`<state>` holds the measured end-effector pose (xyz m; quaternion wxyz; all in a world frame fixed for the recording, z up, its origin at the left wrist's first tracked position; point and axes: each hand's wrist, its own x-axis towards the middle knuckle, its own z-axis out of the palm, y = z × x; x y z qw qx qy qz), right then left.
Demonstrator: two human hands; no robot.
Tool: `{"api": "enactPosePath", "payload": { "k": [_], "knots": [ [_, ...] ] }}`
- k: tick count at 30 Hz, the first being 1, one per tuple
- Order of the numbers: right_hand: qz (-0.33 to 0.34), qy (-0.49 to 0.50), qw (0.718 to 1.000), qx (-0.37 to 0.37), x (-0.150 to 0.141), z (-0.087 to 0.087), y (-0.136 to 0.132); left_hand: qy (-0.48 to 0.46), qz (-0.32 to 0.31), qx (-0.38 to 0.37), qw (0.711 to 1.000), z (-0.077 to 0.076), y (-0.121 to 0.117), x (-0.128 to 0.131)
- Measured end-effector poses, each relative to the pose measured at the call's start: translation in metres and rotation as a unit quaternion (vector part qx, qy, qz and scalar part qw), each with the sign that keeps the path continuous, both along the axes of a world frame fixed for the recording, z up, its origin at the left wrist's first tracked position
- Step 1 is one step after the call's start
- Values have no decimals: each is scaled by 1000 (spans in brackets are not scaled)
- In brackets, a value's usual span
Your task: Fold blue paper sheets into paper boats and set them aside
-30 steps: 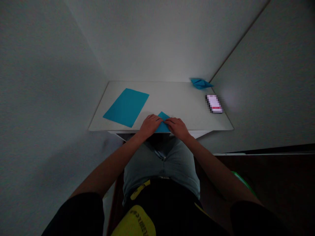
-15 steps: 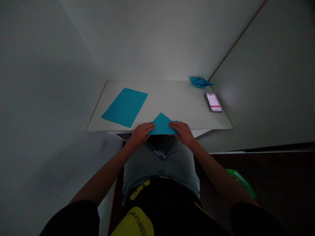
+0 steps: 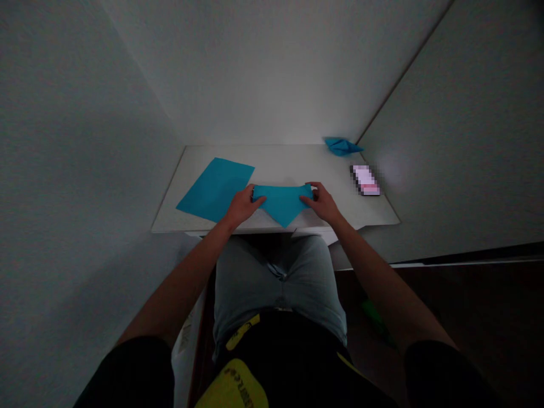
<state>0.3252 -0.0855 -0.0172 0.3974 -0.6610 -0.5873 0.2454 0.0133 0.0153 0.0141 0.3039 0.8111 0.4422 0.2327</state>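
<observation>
A folded sheet of blue paper [image 3: 283, 202] is held up between my two hands over the table's front edge. Its long straight side faces away from me and its point comes down toward me. My left hand [image 3: 243, 205] pinches the left end, thumb on top and fingers behind. At the right end my right hand [image 3: 322, 202] grips in the same way. Just left of my left hand lies a flat blue sheet of paper [image 3: 216, 190] on the white tabletop [image 3: 293, 164].
A folded blue paper shape [image 3: 342, 147] sits at the back right corner. In front of it lies a phone [image 3: 365, 180] with a lit, blurred screen. Walls rise behind the table and on both sides. A green object [image 3: 376, 317] is on the dark floor at right.
The folded paper has been lifted and turned over: its point faced away from me and now faces toward me. My hands have gone from pressing it flat to pinching its ends.
</observation>
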Motion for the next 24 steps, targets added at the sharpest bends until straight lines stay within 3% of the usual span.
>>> {"api": "enactPosePath", "payload": {
  "k": [4, 7, 11, 17, 24],
  "knots": [
    [-7, -129, 991, 26, 0, -32, 5, 59, 22, 76, 995, -38, -5, 3],
    [5, -199, 977, 71, 0, -43, -1, 39, 36, 138, 989, -55, -10, -1],
    [31, -228, 967, 111, -4, -38, -9, 40, 10, 196, 980, -56, -14, -3],
    [137, -255, 954, 75, -9, -26, -26, 45, -164, 175, 970, -54, -23, -16],
    [260, -265, 927, 46, 11, -16, -63, 70, -293, 144, 943, -55, -30, -55]
  ]
}}
